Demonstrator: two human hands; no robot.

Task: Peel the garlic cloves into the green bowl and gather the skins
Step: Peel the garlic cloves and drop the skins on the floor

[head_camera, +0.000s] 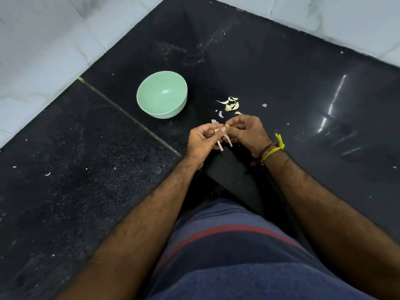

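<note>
A pale green bowl (162,94) stands on the black stone counter (270,68) and looks empty. My left hand (203,140) and my right hand (247,133) meet just right of and nearer than the bowl. Between their fingertips they pinch one garlic clove (223,129), with strips of loosened skin (227,141) hanging below it. A small heap of yellowish garlic cloves and skins (232,103) lies on the counter just beyond my right hand. Thin skin scraps (220,114) lie between that heap and my hands.
White tiled walls (43,40) border the counter at the left and back. A seam (129,118) crosses the counter left of the bowl. A lone skin flake (264,105) lies right of the heap. The counter's inner corner edge (227,167) is under my wrists.
</note>
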